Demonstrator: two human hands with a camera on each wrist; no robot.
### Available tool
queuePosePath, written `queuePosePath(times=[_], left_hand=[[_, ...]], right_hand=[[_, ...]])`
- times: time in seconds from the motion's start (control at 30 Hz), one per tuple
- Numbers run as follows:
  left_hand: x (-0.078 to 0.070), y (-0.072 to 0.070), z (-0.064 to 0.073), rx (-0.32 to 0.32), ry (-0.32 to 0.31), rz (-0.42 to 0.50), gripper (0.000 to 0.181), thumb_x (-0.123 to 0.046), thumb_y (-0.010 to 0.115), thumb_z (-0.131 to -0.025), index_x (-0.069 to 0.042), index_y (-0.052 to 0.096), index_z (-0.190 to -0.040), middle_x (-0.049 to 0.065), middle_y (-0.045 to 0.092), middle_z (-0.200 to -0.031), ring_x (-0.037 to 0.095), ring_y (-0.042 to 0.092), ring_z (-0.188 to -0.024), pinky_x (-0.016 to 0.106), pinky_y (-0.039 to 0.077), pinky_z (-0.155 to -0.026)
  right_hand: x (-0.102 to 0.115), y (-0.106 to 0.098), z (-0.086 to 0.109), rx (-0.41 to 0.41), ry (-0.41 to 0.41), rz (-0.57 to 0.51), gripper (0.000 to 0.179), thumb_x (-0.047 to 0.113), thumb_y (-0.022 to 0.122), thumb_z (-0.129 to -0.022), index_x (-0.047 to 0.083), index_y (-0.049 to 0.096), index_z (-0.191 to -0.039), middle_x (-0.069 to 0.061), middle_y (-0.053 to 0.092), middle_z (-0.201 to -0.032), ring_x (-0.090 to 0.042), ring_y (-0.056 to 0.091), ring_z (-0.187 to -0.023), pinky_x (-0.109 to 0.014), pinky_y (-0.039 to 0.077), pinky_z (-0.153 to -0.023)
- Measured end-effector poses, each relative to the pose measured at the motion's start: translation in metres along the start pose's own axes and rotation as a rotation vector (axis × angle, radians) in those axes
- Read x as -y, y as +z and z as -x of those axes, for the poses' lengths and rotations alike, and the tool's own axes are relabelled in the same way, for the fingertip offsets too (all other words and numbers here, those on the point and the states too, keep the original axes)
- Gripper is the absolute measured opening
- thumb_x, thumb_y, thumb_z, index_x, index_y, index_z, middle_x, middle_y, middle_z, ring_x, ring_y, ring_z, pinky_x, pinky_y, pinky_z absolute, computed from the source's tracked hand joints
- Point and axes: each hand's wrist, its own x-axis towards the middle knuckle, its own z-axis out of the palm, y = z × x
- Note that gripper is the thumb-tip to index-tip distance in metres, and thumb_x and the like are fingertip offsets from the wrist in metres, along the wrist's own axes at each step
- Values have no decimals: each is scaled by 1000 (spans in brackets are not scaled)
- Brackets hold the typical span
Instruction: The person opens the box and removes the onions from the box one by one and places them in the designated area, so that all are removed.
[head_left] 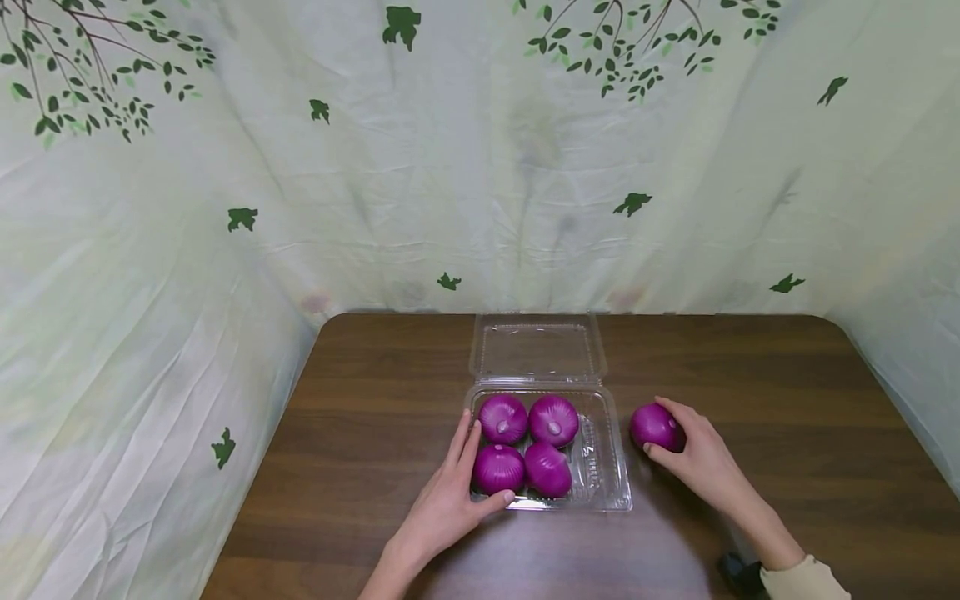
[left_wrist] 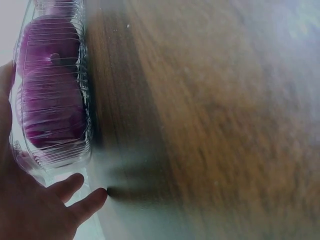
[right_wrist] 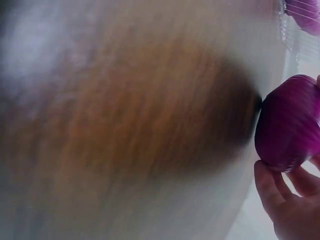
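Note:
A clear plastic clamshell container (head_left: 617, 450) lies on the table with its lid (head_left: 537, 350) folded back. Several red onions (head_left: 553, 421) fill its left and middle part; the right side of the tray has none. My left hand (head_left: 448, 500) rests against the tray's front left corner, fingers fairly straight along the left side and thumb at the front edge. To the right of the container, my right hand (head_left: 701, 462) holds another red onion (head_left: 651, 427) between thumb and fingers. That onion (right_wrist: 287, 125) is at the tabletop in the right wrist view.
The brown wooden table (head_left: 780, 400) has rounded far corners. A pale cloth (head_left: 495, 167) with printed leaves hangs behind it and at both sides. A dark object (head_left: 741, 575) shows beside the right sleeve (head_left: 802, 581).

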Motion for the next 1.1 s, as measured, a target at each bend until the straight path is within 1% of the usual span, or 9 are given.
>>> queuePosePath(times=[0.1,0.23,0.37,0.47,0.77,0.97,1.1], left_hand=[[0,0,0,0,-2,3,106,-59,71,-82,-20,10,-160,-8,-7,-165,38,44,-132,57,44,-97],[0,0,0,1,-5,4,106,-59,71,-82,-21,10,-160,-8,-8,-164,39,44,-131,58,44,-97],[0,1,0,3,-7,5,106,-60,71,-82,-21,10,-160,-9,-8,-164,40,45,-131,59,43,-96],[0,2,0,3,-6,3,106,-60,71,-82,-21,10,-160,-9,-8,-164,40,44,-131,59,43,-97],[1,3,0,-3,-3,3,106,-60,72,-82,-20,11,-160,-9,-7,-164,38,41,-134,58,42,-99],[1,2,0,0,-13,1,106,-60,71,-82,-20,10,-160,-10,-8,-164,38,38,-136,59,41,-100],[1,1,0,-3,-7,6,106,-60,71,-82,-20,10,-160,-9,-7,-164,37,38,-136,58,41,-100]], right_hand=[[-1,0,-3,17,17,-10,71,31,75,-87,2,43,-144,-25,47,-138,-44,49,-116,-61,49,-85],[-2,0,-6,44,78,-68,74,40,71,-90,3,39,-147,-29,45,-140,-47,50,-119,-62,47,-90],[-3,0,-9,60,142,-119,80,46,69,-90,5,35,-149,-30,42,-143,-48,47,-122,-63,43,-94],[-3,0,-9,61,164,-131,83,48,68,-90,5,32,-151,-30,38,-146,-49,44,-125,-64,41,-96],[-3,-2,-6,58,176,-123,87,48,70,-88,5,30,-152,-30,35,-148,-50,41,-128,-66,39,-97],[-5,-4,-3,41,157,-117,87,49,71,-87,5,32,-151,-29,36,-148,-49,40,-129,-65,40,-96],[-6,-5,1,7,121,-120,83,45,73,-87,4,35,-149,-27,41,-144,-45,43,-127,-62,41,-97]])
